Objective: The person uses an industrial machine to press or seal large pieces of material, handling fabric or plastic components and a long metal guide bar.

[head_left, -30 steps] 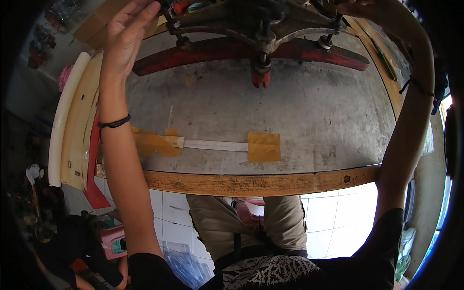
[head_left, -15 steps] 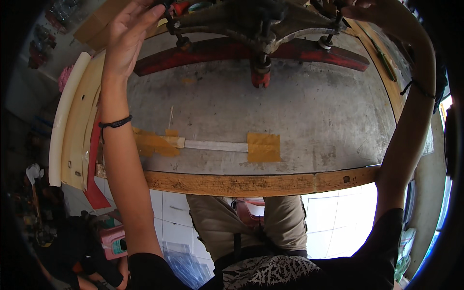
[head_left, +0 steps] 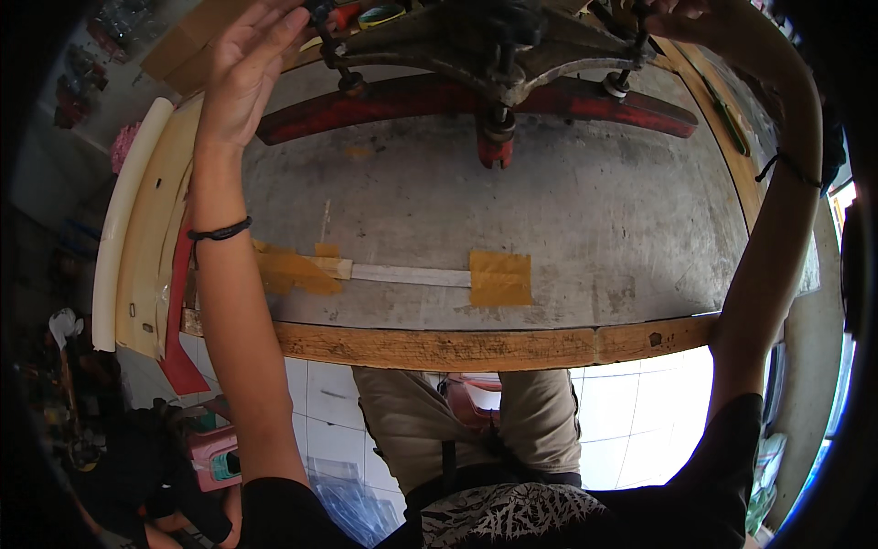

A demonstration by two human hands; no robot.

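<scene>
A dark cast-metal frame with spreading arms (head_left: 439, 46) stands over a long red bar (head_left: 366, 114), with a threaded screw near each end and one at the front. At the far left, my left hand (head_left: 247, 69) has its thumb and fingertips closed on the black knob (head_left: 320, 13) of the left screw; some fingertips are cut off by the upper edge. My right hand (head_left: 700, 20) reaches the top of the right screw (head_left: 631, 55), its fingers bent around that end. A red forked piece (head_left: 495, 149) sits under the front screw.
The grey metal tabletop (head_left: 585, 210) has a wooden front edge (head_left: 457, 349). Brown tape (head_left: 500, 278) and a pale strip (head_left: 412, 274) lie near that edge. A green-handled tool (head_left: 732, 128) rests on the right border. Pale rolled sheets (head_left: 133, 229) stand left; another person (head_left: 137, 476) is low at the left.
My left fingers have shifted slightly at the knob, and more of the knob shows. My right hand has barely moved; the red bar stays in place.
</scene>
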